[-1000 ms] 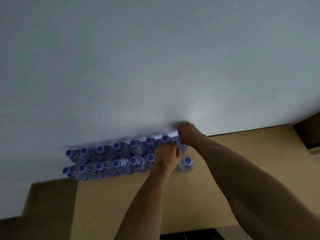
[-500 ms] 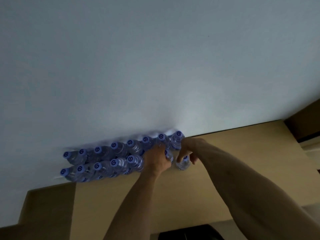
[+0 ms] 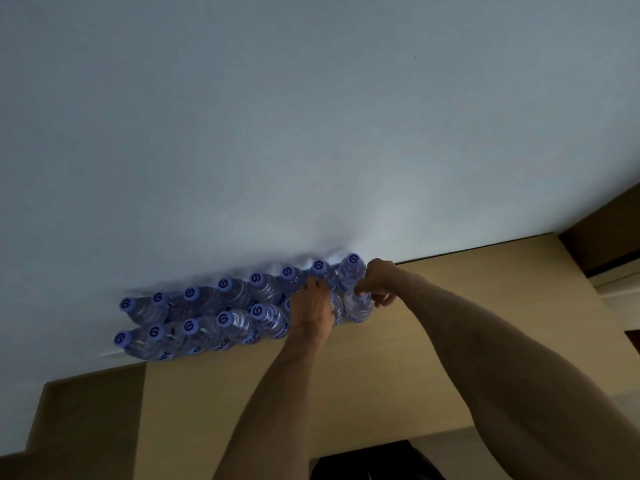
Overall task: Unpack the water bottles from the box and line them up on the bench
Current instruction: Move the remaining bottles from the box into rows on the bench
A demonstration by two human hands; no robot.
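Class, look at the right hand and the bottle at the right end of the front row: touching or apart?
Touching. The head view shows the right hand with its fingers curled over the top of the end bottle, hiding its cap.

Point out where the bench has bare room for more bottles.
Bare bench runs right of the right hand, along the wall. The strip in front of the front row is bare too. Left of the left hand, both rows stand packed.
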